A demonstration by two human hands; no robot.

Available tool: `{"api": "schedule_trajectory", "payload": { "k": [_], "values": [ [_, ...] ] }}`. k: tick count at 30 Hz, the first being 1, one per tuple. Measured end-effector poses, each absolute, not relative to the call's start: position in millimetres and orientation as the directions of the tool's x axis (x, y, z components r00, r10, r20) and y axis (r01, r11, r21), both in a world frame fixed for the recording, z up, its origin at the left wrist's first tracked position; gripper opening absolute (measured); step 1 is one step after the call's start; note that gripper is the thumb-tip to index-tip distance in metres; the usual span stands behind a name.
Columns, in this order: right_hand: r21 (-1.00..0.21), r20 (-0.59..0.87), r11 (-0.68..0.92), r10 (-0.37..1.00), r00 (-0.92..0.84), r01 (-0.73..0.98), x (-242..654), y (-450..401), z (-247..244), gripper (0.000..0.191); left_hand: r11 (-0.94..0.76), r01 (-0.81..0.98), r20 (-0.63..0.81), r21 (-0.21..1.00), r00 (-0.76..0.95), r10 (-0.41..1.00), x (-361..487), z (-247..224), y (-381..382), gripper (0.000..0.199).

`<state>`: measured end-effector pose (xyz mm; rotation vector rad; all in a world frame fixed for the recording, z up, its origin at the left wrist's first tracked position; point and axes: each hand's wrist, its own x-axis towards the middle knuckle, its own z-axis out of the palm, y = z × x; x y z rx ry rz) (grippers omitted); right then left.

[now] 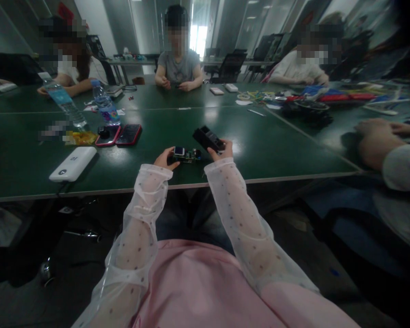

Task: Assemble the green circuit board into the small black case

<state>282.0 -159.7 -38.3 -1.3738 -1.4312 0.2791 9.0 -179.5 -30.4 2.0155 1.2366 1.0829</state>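
Note:
Near the front edge of the green table, my left hand (165, 159) grips the left end of a small circuit board (188, 156), which carries a little screen and a round dark part at its right end. Thumb and fingers close round that end. In my right hand (222, 151) is a black plastic casing (208, 138), tilted and held just above the table, to the right of the board. The casing's far end points up and to the left. It and the board are apart.
To the left lie a white power bank (74, 163), two phones (129, 135), a yellow packet (80, 138) and two water bottles (104, 105). Cables and tools (259, 97) lie at the back right. Several people sit around the table (266, 150), one close on my right.

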Motion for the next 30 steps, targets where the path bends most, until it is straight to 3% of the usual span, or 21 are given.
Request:
{"api": "schedule_trajectory", "payload": {
  "k": [3,6,11,19,26,30],
  "values": [
    [-0.761,0.333,0.028,0.874,0.354,0.649,284,-158,-37,0.062,-0.444,0.464,0.36,0.767,0.262,0.896,8,-32,-178,0.071],
    [-0.704,0.261,-0.069,0.9,0.349,0.707,282,-158,-33,0.063,-0.436,0.47,0.356,0.768,0.253,0.899,9,-32,-178,0.07],
    [-0.687,0.273,-0.042,0.91,0.312,0.725,281,-157,-32,0.077,-0.439,0.482,0.362,0.759,0.248,0.899,10,-29,-181,0.068],
    [-0.651,0.446,0.06,0.837,0.317,0.756,289,-152,-49,0.059,-0.431,0.538,0.345,0.725,0.259,0.902,10,-25,-178,0.064],
    [-0.66,0.317,-0.039,0.891,0.325,0.75,283,-157,-38,0.063,-0.391,0.628,0.318,0.673,0.231,0.919,14,-28,-165,0.067],
    [-0.67,0.339,-0.006,0.887,0.314,0.742,285,-164,-30,0.06,-0.401,0.62,0.315,0.674,0.249,0.916,12,-27,-165,0.067]
  ]
}}
